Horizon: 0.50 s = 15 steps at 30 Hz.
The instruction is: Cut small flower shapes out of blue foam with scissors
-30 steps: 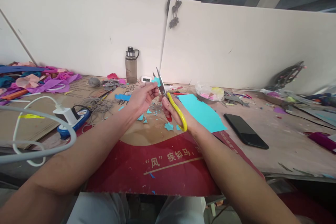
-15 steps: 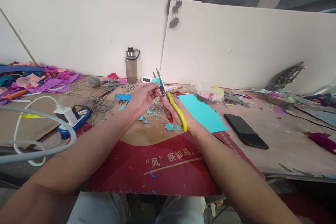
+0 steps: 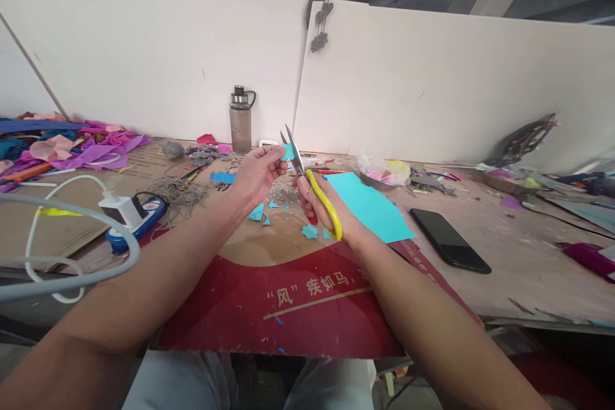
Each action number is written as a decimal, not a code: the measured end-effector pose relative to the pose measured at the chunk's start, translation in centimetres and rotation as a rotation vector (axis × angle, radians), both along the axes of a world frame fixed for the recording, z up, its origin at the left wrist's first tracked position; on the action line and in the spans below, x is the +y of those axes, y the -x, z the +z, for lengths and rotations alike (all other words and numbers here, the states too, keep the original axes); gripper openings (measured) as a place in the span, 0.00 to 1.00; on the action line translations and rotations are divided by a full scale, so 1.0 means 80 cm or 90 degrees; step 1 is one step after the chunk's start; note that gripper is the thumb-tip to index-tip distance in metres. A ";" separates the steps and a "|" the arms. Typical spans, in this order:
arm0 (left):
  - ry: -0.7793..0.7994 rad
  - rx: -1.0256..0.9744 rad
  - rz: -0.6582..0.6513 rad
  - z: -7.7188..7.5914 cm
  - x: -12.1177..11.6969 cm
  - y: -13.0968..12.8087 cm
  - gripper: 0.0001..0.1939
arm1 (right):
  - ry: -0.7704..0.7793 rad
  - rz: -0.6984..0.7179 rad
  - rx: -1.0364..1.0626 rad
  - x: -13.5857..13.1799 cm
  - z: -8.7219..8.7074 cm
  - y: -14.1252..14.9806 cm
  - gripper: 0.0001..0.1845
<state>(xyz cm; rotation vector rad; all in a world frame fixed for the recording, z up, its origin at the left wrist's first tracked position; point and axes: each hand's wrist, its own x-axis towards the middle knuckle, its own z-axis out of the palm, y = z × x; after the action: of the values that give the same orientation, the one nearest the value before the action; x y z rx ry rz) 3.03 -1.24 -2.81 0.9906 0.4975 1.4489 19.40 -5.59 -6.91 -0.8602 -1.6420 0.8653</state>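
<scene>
My right hand (image 3: 321, 205) is wrapped round the yellow handles of a pair of scissors (image 3: 314, 186), whose blades point up and are spread apart. My left hand (image 3: 257, 174) pinches a small piece of turquoise paper (image 3: 287, 152) right beside the blades. Both hands hover above the table's middle. Turquoise paper scraps (image 3: 269, 210) lie under them. A larger turquoise sheet (image 3: 369, 205) lies just right of my right hand.
A black phone (image 3: 450, 240) lies right of the sheet. A grey water bottle (image 3: 240, 119) stands by the back wall. At the left are a power strip with charger (image 3: 129, 213), white cable, grey string and a pile of coloured paper (image 3: 67, 147). Craft clutter fills the right.
My left hand has lifted slightly and turned the small turquoise piece, which now shows more clearly beside the blades. The right hand and scissors have hardly moved.
</scene>
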 end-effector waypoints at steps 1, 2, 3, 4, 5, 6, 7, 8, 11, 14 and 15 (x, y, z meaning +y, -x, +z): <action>-0.001 0.000 0.000 -0.001 0.000 0.000 0.15 | 0.029 0.019 0.002 0.000 0.000 0.000 0.33; 0.001 0.002 0.002 -0.001 0.000 0.000 0.14 | 0.052 0.035 0.002 0.000 0.000 0.000 0.34; 0.004 0.004 0.005 -0.001 0.000 0.000 0.14 | 0.069 0.043 0.007 -0.001 0.001 0.000 0.34; 0.007 0.007 0.006 -0.001 0.000 0.000 0.14 | 0.079 0.044 0.013 -0.002 0.001 0.001 0.35; 0.008 0.010 0.007 -0.001 0.000 -0.001 0.14 | 0.086 0.044 0.020 -0.002 0.002 0.001 0.36; 0.006 0.013 0.006 0.000 -0.001 -0.001 0.14 | 0.094 0.044 0.025 -0.003 0.003 0.002 0.37; 0.002 0.016 0.005 0.000 -0.001 -0.001 0.14 | 0.103 0.045 0.030 -0.004 0.004 0.002 0.37; -0.002 0.020 0.004 0.000 -0.002 -0.001 0.14 | 0.110 0.045 0.034 -0.004 0.004 0.002 0.37; -0.005 0.031 0.004 0.000 -0.003 -0.001 0.13 | 0.124 0.048 0.042 -0.004 0.004 0.002 0.36; -0.003 0.037 0.000 -0.001 -0.003 -0.001 0.13 | 0.128 0.047 0.048 -0.004 0.005 0.001 0.36; -0.004 0.038 -0.003 -0.001 -0.003 -0.001 0.13 | 0.131 0.048 0.053 -0.004 0.006 0.001 0.36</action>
<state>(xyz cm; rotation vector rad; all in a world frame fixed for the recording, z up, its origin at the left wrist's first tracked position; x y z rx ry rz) 3.09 -1.45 -2.91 1.0418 0.5333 1.4216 19.32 -5.91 -6.41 -0.8952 -1.5392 1.1235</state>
